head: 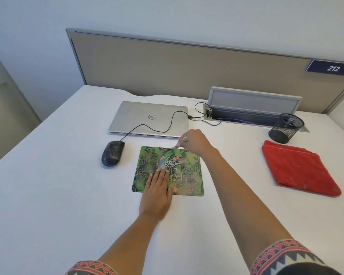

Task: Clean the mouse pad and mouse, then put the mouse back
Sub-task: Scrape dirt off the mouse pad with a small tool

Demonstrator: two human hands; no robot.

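Green rubbery mouse pad (189,175) with the swirly logo print sits dead centre of the frame on the white desk (48,195), and it's pretty grubby. There's a tan gritty patch along its lower right edge and another smudge further up on the right.

My left hand (157,193) is laid flat on the lower left part of the pad, fingers straight and together, pressing it down so it doesn't slide. My right hand (195,141) is at the pad's top right corner, fingers curled round a small white-handled brush (182,141) with the bristles pointing down at the pad edge. It's blurry there, so I can't say if the tips actually touch.

The black corded mouse (113,155) is parked off the pad, just to its left, speckled with the same pale crumbs, so I'd guess it hasn't been cleaned yet. Behind it is a closed silver laptop (147,118). The folded red cloth (298,167) lies well off to the right.

My read: barely started. Brushing the pad looks like the step in hand, then the mouse needs doing — maybe a wipe with the cloth too — and last, the mouse goes back on the pad.
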